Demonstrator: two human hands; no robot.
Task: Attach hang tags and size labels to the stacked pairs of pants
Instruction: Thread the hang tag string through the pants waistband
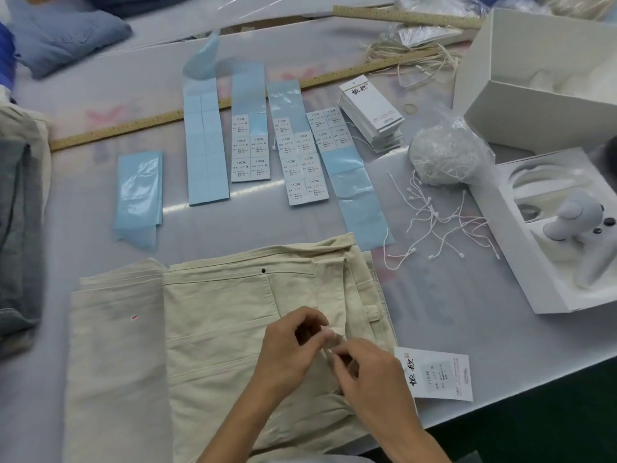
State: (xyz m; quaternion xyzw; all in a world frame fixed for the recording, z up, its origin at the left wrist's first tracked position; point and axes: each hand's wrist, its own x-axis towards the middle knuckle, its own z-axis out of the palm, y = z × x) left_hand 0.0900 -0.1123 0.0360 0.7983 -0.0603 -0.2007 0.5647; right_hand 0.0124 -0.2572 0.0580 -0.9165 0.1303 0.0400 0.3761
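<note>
A pair of beige pants (217, 329) is laid flat on the near part of the desk (450, 312), waistband toward the far side. Both hands are held over the right portion of the garment, close together. The left hand (293, 342) is seen with fingers curled, pinching a small pale item at the fingertips; the right hand (367, 372) is likewise curled, pinching the same item from the other side. What exactly is pinched cannot be told; it appears thin and light-coloured. A hang tag (437, 374) bearing a size label is found lying on the desk just beside the right hand, partly over the pants' right edge.

Beyond the pants, several blue backing strips (207, 145) are laid side by side, some carrying white size labels (250, 148). A stack of white hang tags (372, 111) is placed to the right of the strips. Loose white tag strings (437, 225) are scattered near a clear bag (447, 155) of more strings. An open white box (534, 78) stands at the far right. A long ruler (133, 127) lies across the desk behind the strips. Folded grey garments (16, 228) are noted at the left edge.
</note>
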